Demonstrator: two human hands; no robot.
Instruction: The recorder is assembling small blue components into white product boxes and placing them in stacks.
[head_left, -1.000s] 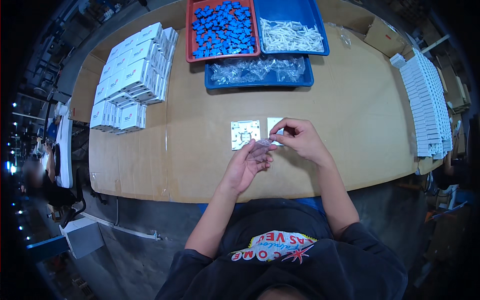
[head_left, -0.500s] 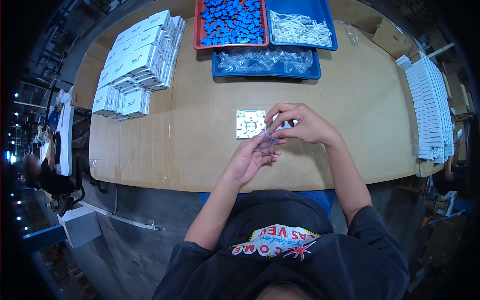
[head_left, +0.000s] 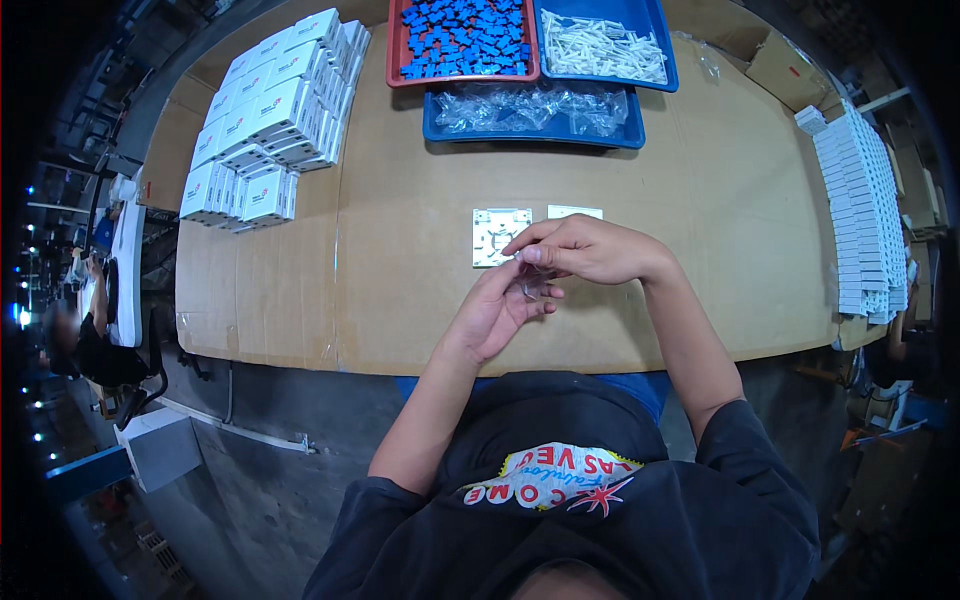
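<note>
Between my hands, over the near middle of the table, is a small clear plastic bag. My left hand is palm up and pinches the bag's upper edge between thumb and forefinger, its other fingers loosely curled. From the right, my right hand reaches across with its fingertips closed on the same edge; the hand hides part of the bag. Just beyond my hands a square white plastic plate with cutouts lies flat. Beside it a second flat white piece is partly covered by my right hand.
White boxed units are stacked at the far left. At the back stand a red tray of blue parts, a blue tray of white plugs and a blue tray of clear bags. White plates are piled along the right edge.
My right hand has turned palm down and shifted slightly left, its fingers coming together at the bag's edge. More of the second white piece shows. My left hand has barely moved.
</note>
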